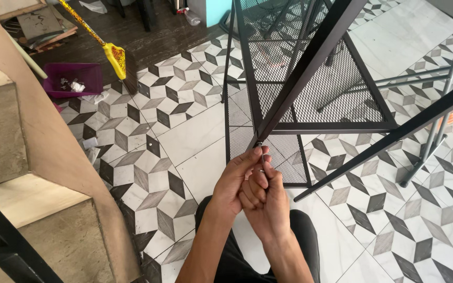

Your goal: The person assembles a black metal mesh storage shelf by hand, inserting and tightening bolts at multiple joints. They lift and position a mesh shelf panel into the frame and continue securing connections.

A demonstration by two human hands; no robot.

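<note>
Beside broom (pixel 115 56), purple bin (pixel 73 79) with scraps (pixel 74 86)

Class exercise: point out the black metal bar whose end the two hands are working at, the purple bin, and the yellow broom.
black metal bar (pixel 310 57): head view, mid-length of the slanted bar.
purple bin (pixel 87 78): head view, its right inner wall.
yellow broom (pixel 115 55): head view, the yellow head above the bristles.

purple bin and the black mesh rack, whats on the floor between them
In the head view, a broom head with a yellow collar stands beside the purple bin; from there to the black mesh rack, only bare patterned floor tiles.
</note>
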